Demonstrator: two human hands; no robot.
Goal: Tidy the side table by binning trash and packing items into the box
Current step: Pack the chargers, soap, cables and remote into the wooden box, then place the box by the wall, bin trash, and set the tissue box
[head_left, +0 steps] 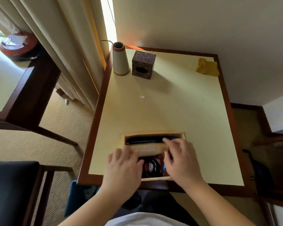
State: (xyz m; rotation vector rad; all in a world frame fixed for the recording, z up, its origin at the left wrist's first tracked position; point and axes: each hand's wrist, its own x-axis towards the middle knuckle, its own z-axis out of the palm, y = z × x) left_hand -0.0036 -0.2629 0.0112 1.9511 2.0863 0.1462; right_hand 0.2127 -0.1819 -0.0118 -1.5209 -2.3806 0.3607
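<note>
A shallow wooden box [155, 134] sits near the front edge of the cream side table [170, 103]. Across it lies a ribbed tan cylinder [147, 149], with dark flat items behind it and a red packet with a black cord [151, 167] in front. My left hand [124, 163] rests on the cylinder's left end and the box's left side. My right hand [180, 157] covers the cylinder's right end, fingers curled over a blue item. Whether either hand grips anything is unclear.
At the table's back left stand a cream cone-shaped vase [120, 61] and a dark patterned tissue box [143, 64]. A crumpled yellow cloth [207, 67] lies at the back right. A small white scrap [142, 97] lies mid-table. Curtains hang left; chairs stand at both sides.
</note>
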